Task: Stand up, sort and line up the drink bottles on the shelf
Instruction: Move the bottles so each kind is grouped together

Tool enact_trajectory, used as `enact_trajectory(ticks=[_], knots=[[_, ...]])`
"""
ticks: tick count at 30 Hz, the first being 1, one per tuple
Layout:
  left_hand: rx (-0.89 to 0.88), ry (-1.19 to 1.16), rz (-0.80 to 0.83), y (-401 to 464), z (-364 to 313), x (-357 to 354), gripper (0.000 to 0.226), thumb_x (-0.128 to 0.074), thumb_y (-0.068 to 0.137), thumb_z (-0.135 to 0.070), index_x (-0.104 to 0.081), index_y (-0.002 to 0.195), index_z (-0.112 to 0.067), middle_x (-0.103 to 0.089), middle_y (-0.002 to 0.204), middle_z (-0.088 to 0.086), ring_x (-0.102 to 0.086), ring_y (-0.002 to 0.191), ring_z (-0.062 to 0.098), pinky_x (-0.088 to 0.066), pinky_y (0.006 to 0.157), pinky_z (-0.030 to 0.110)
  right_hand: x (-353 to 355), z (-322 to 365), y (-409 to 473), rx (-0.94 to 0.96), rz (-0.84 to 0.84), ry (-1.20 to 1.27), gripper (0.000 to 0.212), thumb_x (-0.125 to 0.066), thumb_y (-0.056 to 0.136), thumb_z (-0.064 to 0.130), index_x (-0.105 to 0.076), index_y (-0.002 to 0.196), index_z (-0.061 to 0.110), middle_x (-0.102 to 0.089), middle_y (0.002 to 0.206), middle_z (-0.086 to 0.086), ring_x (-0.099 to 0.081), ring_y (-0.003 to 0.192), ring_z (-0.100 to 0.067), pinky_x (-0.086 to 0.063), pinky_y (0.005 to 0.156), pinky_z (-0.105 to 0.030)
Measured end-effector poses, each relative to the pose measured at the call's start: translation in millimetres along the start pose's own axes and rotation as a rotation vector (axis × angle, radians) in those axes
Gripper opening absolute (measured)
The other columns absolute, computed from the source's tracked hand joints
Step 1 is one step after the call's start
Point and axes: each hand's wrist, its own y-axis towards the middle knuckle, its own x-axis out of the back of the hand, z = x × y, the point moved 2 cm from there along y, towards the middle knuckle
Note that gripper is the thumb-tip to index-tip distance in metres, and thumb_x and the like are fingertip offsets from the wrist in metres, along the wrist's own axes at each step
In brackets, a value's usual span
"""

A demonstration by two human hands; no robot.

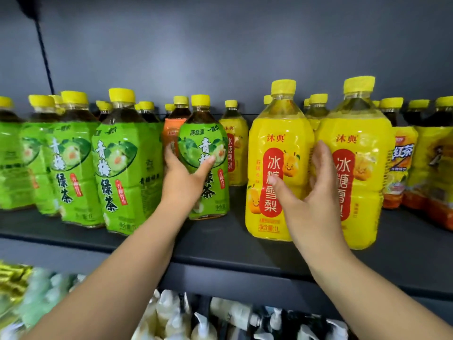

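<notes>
Upright green plum tea bottle (204, 165) on the dark shelf (220, 244) gripped by the left hand (182, 179) at 9 o'clock of centre, right hand (311, 192) spread open, fingers placed between two yellow pear drink bottles (277, 168) at 3 o'clock

Two bare forearms come in from the bottom edge, no sleeves showing anywhere along them. The left hand (182, 176) and right hand (310, 190) wear no gloves, rings, watch or bands. The wrists are plain too. Nails look short and unpainted where the thumbs show. No other clothing or part of the person is in view.
</notes>
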Motion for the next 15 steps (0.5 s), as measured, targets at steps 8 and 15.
enact_trajectory(ticks=[8, 15], knots=[[-0.082, -0.123, 0.033, -39, -8, 16, 0.086, -0.069, 0.064, -0.051, -0.034, 0.133, -0.014, -0.048, 0.131, 0.003, -0.047, 0.12, 0.017, -0.039, 0.103, 0.034, 1, -15, -7, -0.029, 0.001, -0.018, 0.087, -0.07, 0.074, 0.042, -0.017, 0.143, 0.039, -0.024, 0.152, 0.009, -0.023, 0.14, -0.012, -0.032, 0.11, -0.047], [-0.264, -0.152, -0.219, -71, -3, 51, 0.101, -0.073, 0.053, -0.062, -0.036, 0.134, -0.016, -0.044, 0.112, -0.019, -0.042, 0.108, -0.004, -0.029, 0.087, 0.0, -6, -11, 11, -0.119, 0.121, -0.149, 0.09, -0.071, 0.071, 0.044, -0.022, 0.144, 0.03, -0.032, 0.148, 0.006, -0.032, 0.135, -0.016, -0.035, 0.108, -0.046]])
